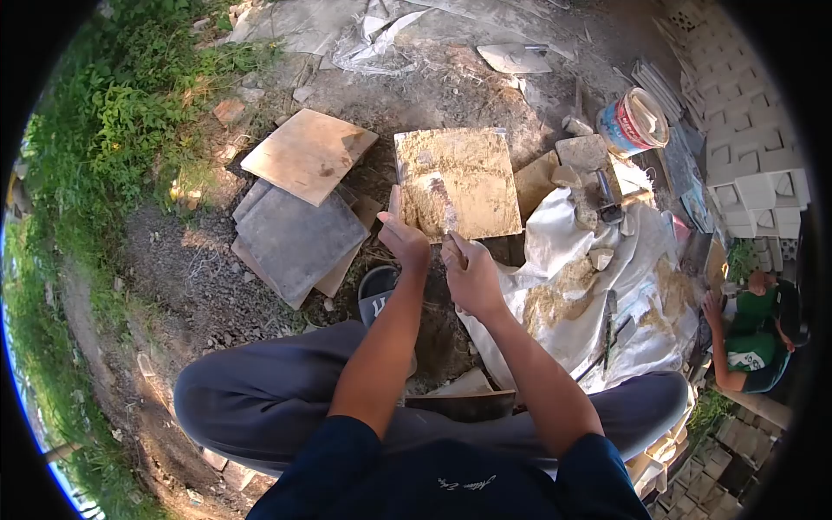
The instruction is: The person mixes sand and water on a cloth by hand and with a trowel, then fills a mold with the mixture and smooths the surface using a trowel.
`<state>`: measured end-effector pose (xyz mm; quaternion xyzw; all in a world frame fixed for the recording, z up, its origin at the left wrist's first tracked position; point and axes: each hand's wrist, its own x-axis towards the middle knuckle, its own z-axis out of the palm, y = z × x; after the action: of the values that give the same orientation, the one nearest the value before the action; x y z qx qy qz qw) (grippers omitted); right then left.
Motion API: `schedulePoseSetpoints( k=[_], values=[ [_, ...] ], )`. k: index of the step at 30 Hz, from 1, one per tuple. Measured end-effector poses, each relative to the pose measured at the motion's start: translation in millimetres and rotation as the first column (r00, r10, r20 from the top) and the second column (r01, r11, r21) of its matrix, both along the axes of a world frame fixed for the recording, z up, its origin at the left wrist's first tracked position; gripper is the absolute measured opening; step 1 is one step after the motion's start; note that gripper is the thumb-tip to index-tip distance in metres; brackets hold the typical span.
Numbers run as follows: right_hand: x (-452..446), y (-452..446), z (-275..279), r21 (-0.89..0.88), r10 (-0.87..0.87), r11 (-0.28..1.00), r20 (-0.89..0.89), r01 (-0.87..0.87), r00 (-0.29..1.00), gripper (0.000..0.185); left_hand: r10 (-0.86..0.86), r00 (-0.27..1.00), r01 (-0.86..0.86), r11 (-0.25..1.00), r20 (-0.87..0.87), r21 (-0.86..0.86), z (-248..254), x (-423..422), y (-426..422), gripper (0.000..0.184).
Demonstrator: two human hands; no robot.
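A square tile (488, 186) crusted with dried, sandy mortar is in front of me. My left hand (406, 241) is at its lower left corner, gripping the edge with the fingers pointing up along the side. My right hand (475, 276) is closed around the handle of a narrow scraping tool at the tile's lower edge. The tool's blade (446, 208) seems to lie against the mortar; its exact shape is hard to make out. To the left, a tan tile (308, 154) overlaps a stack with a grey tile (302, 234) on top.
Right of the tile are stone pieces (582, 153), a hammer-like tool (608, 198) and a paint bucket (633, 123) with fragments. A white sack (568, 303) with mortar debris lies by my right knee. Another person (752, 334) is at far right, near stacked blocks (754, 165). Plants (130, 113) border the left.
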<state>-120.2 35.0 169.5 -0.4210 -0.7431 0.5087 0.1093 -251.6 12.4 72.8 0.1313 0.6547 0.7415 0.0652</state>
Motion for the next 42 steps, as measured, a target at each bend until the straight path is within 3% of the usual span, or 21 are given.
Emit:
schedulePoseSetpoints(
  k=[4,5,7,9,10,11,14,15,16,17,19,20,24,29,31,35,37,42],
  values=[
    [-36.1,40.3,34.8,-0.037,-0.020,0.999,0.008,0.020,1.000,0.042,0.038,0.999,-0.038,0.999,0.035,-0.001,10.3,2.4,3.2,0.075],
    [-42.2,42.9,44.2,-0.115,-0.004,0.993,0.095,0.015,0.995,0.043,0.042,0.999,-0.042,0.999,0.034,-0.004,4.5,1.2,2.9,0.075],
    [-41.9,42.4,46.7,-0.188,0.018,0.982,0.179,0.016,0.984,0.043,0.053,0.998,-0.056,0.993,-0.027,-0.108,10.1,-1.2,6.6,0.074],
    [-21.9,29.5,37.6,-0.176,0.058,0.984,0.135,-0.034,0.989,0.044,0.034,0.999,-0.030,0.992,0.024,-0.122,16.8,-2.3,6.6,0.075],
    [-11.4,27.4,54.0,-0.299,0.060,0.954,0.205,0.004,0.977,0.046,0.025,0.995,-0.005,0.977,0.093,-0.211,18.4,-3.3,5.4,0.076],
    [-1.2,26.9,61.5,-0.295,0.065,0.956,0.206,-0.001,0.976,0.046,0.026,0.992,0.006,0.969,0.126,-0.249,21.2,-7.3,7.3,0.077],
    [25.2,27.8,62.8,-0.240,0.103,0.970,0.262,-0.038,0.959,0.045,-0.024,0.977,0.081,0.961,0.212,-0.263,8.6,-27.4,16.4,0.075],
    [32.1,27.3,43.6,-0.011,0.092,0.996,0.195,-0.092,0.976,0.044,-0.052,0.970,0.113,0.961,0.238,-0.252,6.2,-35.6,20.3,0.074],
    [33.5,28.4,32.6,0.218,0.095,0.968,0.128,-0.121,0.987,0.043,-0.086,0.934,0.240,0.870,0.348,-0.430,64.4,-32.8,15.2,0.071],
    [26.2,31.3,35.0,0.214,0.092,0.970,0.129,-0.119,0.987,0.043,-0.088,0.933,0.243,0.868,0.349,-0.433,58.3,-32.8,14.5,0.071],
    [1.9,38.5,40.7,0.081,0.124,0.983,0.378,-0.167,0.918,0.041,-0.151,0.978,0.199,0.883,0.142,-0.425,30.3,-34.5,14.6,0.069],
    [-7.8,42.5,24.1,0.126,0.082,0.984,0.301,-0.125,0.950,0.040,-0.178,0.983,0.176,0.892,0.035,-0.417,17.9,-36.7,15.6,0.069],
    [-66.6,84.0,24.8,0.149,0.081,0.982,0.233,-0.118,0.969,0.038,-0.145,0.982,0.085,0.911,-0.121,-0.404,26.9,-34.0,19.6,0.063],
    [-86.7,112.2,39.9,0.129,0.107,0.980,0.297,-0.151,0.949,0.038,-0.136,0.987,0.093,0.911,-0.082,-0.403,8.8,-37.8,21.9,0.061],
    [-54.9,102.7,31.8,0.117,0.108,0.983,0.272,-0.144,0.956,0.038,-0.095,0.993,0.074,0.964,-0.069,-0.256,10.7,-37.3,27.2,0.062],
    [5.0,92.7,56.0,0.017,0.114,0.992,0.285,-0.124,0.952,0.038,-0.129,0.992,0.125,0.957,0.004,-0.262,23.9,-37.1,26.6,0.062],
    [20.9,94.0,59.6,0.125,-0.015,0.992,0.311,-0.025,0.950,0.039,-0.140,0.990,0.139,0.940,0.020,-0.310,24.3,-37.8,25.5,0.061],
    [2.9,71.5,18.5,0.065,-0.166,0.986,0.211,0.155,0.963,0.039,-0.144,0.988,0.156,0.884,0.062,-0.441,27.9,-38.5,22.1,0.061]
  ],
)
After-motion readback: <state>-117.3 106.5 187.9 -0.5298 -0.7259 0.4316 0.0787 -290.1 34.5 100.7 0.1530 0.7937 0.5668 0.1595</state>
